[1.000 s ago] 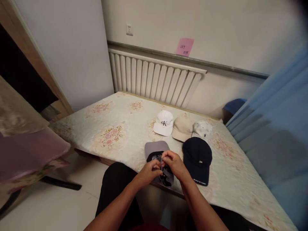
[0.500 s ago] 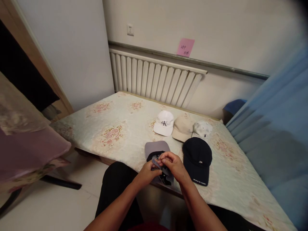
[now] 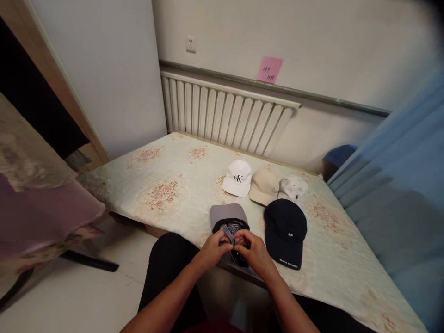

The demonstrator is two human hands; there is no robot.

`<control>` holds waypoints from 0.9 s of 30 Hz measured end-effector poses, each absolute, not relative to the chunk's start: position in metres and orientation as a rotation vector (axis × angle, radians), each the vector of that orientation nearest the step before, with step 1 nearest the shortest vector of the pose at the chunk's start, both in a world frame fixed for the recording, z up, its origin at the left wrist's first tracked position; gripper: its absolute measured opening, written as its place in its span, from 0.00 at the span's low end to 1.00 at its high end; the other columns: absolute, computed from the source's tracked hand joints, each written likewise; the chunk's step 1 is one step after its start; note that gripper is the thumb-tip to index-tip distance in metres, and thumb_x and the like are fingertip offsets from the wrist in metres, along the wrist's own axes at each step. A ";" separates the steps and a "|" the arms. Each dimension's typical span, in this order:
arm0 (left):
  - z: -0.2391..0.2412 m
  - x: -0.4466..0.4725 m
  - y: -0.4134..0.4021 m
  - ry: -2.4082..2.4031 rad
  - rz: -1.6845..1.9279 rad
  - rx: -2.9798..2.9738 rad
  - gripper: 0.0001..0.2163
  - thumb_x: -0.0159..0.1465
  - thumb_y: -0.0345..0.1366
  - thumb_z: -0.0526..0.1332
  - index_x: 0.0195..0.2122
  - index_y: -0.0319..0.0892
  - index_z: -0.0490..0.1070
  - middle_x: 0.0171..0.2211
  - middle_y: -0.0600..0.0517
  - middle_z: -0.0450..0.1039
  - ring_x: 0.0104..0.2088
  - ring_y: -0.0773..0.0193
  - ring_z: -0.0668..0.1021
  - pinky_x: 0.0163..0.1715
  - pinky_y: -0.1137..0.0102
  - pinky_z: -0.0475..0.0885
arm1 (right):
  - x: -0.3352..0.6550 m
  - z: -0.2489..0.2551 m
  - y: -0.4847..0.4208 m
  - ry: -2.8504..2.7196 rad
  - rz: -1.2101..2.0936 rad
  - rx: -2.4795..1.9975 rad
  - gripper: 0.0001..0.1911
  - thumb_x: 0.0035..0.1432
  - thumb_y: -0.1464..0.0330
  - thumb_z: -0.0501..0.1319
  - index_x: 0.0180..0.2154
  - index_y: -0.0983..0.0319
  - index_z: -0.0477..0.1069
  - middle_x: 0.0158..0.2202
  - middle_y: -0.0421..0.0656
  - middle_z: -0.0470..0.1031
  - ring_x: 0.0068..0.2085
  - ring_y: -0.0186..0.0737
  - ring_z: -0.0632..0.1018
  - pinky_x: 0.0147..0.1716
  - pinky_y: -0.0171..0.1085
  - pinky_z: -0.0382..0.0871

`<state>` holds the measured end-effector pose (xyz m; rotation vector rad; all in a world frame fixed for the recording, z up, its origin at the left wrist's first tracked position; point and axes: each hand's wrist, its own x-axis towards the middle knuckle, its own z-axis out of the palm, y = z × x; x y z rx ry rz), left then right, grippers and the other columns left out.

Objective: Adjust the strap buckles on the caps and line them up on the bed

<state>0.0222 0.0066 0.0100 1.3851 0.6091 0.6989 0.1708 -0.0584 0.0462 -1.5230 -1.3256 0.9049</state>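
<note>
A grey cap [image 3: 228,212] lies upturned at the near edge of the bed, its brim pointing away from me and its dark inside showing. Above its opening, my left hand [image 3: 213,249] pinches a grey strap [image 3: 228,233] of the cap between thumb and fingers. My right hand [image 3: 252,249] is closed at the same strap, fingertips meeting the left ones; the strap's end is partly hidden there. A navy cap [image 3: 286,231] rests just right of my right hand. Farther back sit a white cap [image 3: 237,179], a beige cap [image 3: 264,186] and a pale patterned cap [image 3: 293,187].
The caps are on a bed with a floral cover [image 3: 194,185]. Behind it runs a white radiator [image 3: 225,113] below a pipe. A blue curtain [image 3: 391,175] hangs at the right, and a chair with a pink cloth [image 3: 52,217] stands at the left.
My right hand has come down slightly, its fingertips now at the strap beside the left thumb. More of the cap's inside shows. The view has shifted slightly.
</note>
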 end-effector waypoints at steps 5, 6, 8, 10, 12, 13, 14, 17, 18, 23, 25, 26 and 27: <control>0.008 0.022 0.008 0.560 0.662 1.350 0.11 0.53 0.28 0.59 0.39 0.39 0.70 0.35 0.51 0.73 0.38 0.62 0.74 0.43 0.67 0.66 | 0.171 0.051 -0.059 -1.389 0.875 -1.537 0.12 0.44 0.75 0.60 0.35 0.61 0.72 0.30 0.40 0.74 0.32 0.39 0.74 0.35 0.37 0.67; 0.009 0.023 0.008 0.549 0.661 1.339 0.11 0.53 0.27 0.59 0.39 0.39 0.69 0.35 0.51 0.73 0.38 0.62 0.74 0.43 0.67 0.66 | 0.171 0.052 -0.060 -1.404 0.878 -1.527 0.12 0.45 0.76 0.59 0.35 0.61 0.72 0.30 0.40 0.75 0.33 0.39 0.74 0.36 0.37 0.67; 0.012 0.023 0.008 0.542 0.661 1.325 0.10 0.52 0.27 0.59 0.37 0.39 0.69 0.35 0.51 0.73 0.38 0.63 0.74 0.43 0.67 0.66 | 0.172 0.054 -0.061 -1.415 0.895 -1.509 0.13 0.45 0.76 0.57 0.35 0.61 0.72 0.30 0.40 0.75 0.33 0.39 0.74 0.35 0.37 0.67; 0.014 0.024 0.007 0.557 0.653 1.331 0.08 0.52 0.26 0.59 0.34 0.39 0.69 0.33 0.52 0.73 0.36 0.64 0.74 0.41 0.68 0.66 | 0.172 0.054 -0.061 -1.408 0.905 -1.508 0.13 0.45 0.77 0.56 0.35 0.61 0.72 0.29 0.40 0.75 0.32 0.39 0.75 0.35 0.37 0.67; 0.015 0.024 0.007 0.586 0.651 1.366 0.08 0.51 0.26 0.59 0.33 0.39 0.68 0.31 0.53 0.72 0.34 0.65 0.73 0.39 0.70 0.66 | 0.173 0.054 -0.061 -1.405 0.903 -1.512 0.13 0.45 0.77 0.56 0.35 0.61 0.72 0.29 0.40 0.75 0.32 0.39 0.75 0.35 0.37 0.66; 0.015 0.024 0.007 0.599 0.650 1.389 0.07 0.51 0.27 0.59 0.33 0.39 0.68 0.30 0.53 0.71 0.33 0.66 0.73 0.38 0.70 0.66 | 0.173 0.054 -0.062 -1.405 0.903 -1.512 0.13 0.45 0.77 0.56 0.34 0.61 0.72 0.29 0.40 0.75 0.32 0.39 0.75 0.35 0.37 0.66; 0.015 0.023 0.007 0.609 0.649 1.409 0.07 0.52 0.27 0.59 0.33 0.39 0.68 0.30 0.54 0.71 0.33 0.66 0.73 0.37 0.71 0.65 | 0.173 0.055 -0.062 -1.410 0.905 -1.510 0.13 0.45 0.77 0.55 0.34 0.61 0.72 0.29 0.40 0.75 0.32 0.39 0.75 0.35 0.37 0.66; 0.015 0.023 0.007 0.613 0.640 1.422 0.07 0.52 0.28 0.59 0.33 0.39 0.67 0.29 0.53 0.71 0.32 0.66 0.72 0.37 0.71 0.65 | 0.174 0.056 -0.062 -1.439 0.915 -1.511 0.13 0.46 0.77 0.55 0.34 0.61 0.72 0.29 0.40 0.75 0.32 0.39 0.75 0.35 0.36 0.66; 0.015 0.023 0.007 0.614 0.644 1.413 0.07 0.52 0.28 0.59 0.33 0.39 0.67 0.29 0.53 0.71 0.32 0.66 0.72 0.36 0.71 0.65 | 0.174 0.056 -0.061 -1.441 0.923 -1.514 0.12 0.46 0.77 0.55 0.34 0.61 0.71 0.29 0.40 0.75 0.32 0.39 0.75 0.35 0.36 0.65; 0.020 0.022 0.005 0.628 0.670 1.404 0.07 0.52 0.27 0.58 0.32 0.40 0.64 0.27 0.55 0.71 0.30 0.67 0.72 0.33 0.72 0.63 | 0.175 0.053 -0.059 -1.405 0.960 -1.510 0.09 0.46 0.76 0.55 0.32 0.60 0.69 0.27 0.38 0.73 0.30 0.37 0.73 0.33 0.35 0.64; 0.021 0.021 0.004 0.651 0.673 1.452 0.06 0.51 0.27 0.58 0.30 0.40 0.64 0.26 0.56 0.69 0.29 0.68 0.70 0.31 0.73 0.62 | 0.175 0.051 -0.059 -1.400 0.973 -1.499 0.09 0.46 0.76 0.55 0.31 0.60 0.69 0.26 0.37 0.72 0.30 0.37 0.72 0.32 0.35 0.64; 0.022 0.021 0.004 0.665 0.674 1.474 0.05 0.50 0.26 0.58 0.29 0.40 0.65 0.25 0.57 0.68 0.28 0.69 0.69 0.30 0.74 0.61 | 0.176 0.051 -0.059 -1.397 0.983 -1.495 0.09 0.46 0.76 0.55 0.31 0.60 0.69 0.26 0.37 0.71 0.29 0.36 0.72 0.32 0.35 0.63; 0.022 0.021 0.005 0.677 0.671 1.489 0.06 0.50 0.26 0.58 0.29 0.40 0.65 0.25 0.57 0.66 0.28 0.69 0.68 0.29 0.74 0.60 | 0.176 0.050 -0.059 -1.393 0.996 -1.494 0.09 0.46 0.76 0.55 0.31 0.60 0.68 0.26 0.37 0.71 0.29 0.36 0.72 0.32 0.35 0.63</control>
